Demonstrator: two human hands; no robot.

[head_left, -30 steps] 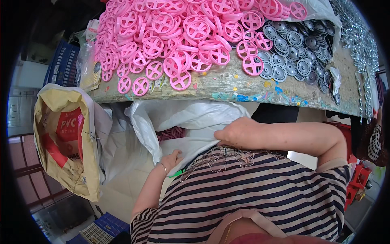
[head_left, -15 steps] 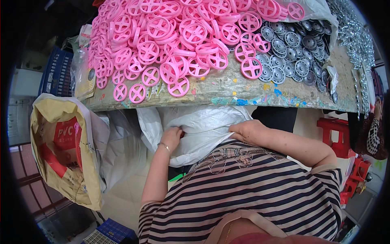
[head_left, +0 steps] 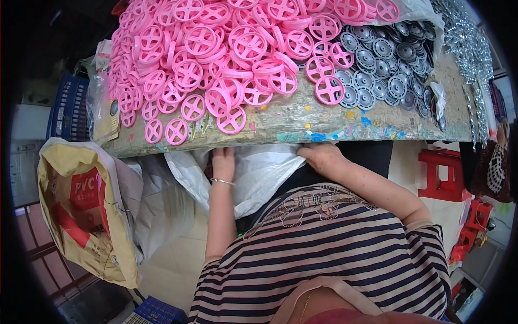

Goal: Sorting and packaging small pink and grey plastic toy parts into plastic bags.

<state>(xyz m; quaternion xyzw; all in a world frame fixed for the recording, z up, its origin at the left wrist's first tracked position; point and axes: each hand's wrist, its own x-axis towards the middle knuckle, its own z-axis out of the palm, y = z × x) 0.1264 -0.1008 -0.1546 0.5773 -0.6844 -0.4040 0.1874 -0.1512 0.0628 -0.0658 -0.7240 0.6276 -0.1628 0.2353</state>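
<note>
A white woven sack (head_left: 253, 183) hangs open below the table's front edge, in front of my body. My right hand (head_left: 324, 156) is closed round its rim on the right side, pulling the cloth taut. My left hand (head_left: 223, 163), a bracelet at its wrist, reaches forward over the sack's mouth with fingers stretched out. Its fingertips are hidden at the table edge, and what they touch does not show. On the table above lie a heap of pink spoked plastic wheels (head_left: 251, 47) and, to their right, a pile of dark grey discs (head_left: 382, 67).
The worn wooden table (head_left: 280, 121) has paint flecks along its edge. At left stands a yellow-lined paper sack (head_left: 89, 210), mouth open. A red stool (head_left: 441, 175) is at right. Silver tinsel (head_left: 464, 48) hangs at the far right, near another person's hand (head_left: 503, 132).
My left hand has moved forward to the table edge, its fingers straightening. My right hand has shifted slightly forward and left with the sack's rim, and the sack's cloth has moved under the table.
</note>
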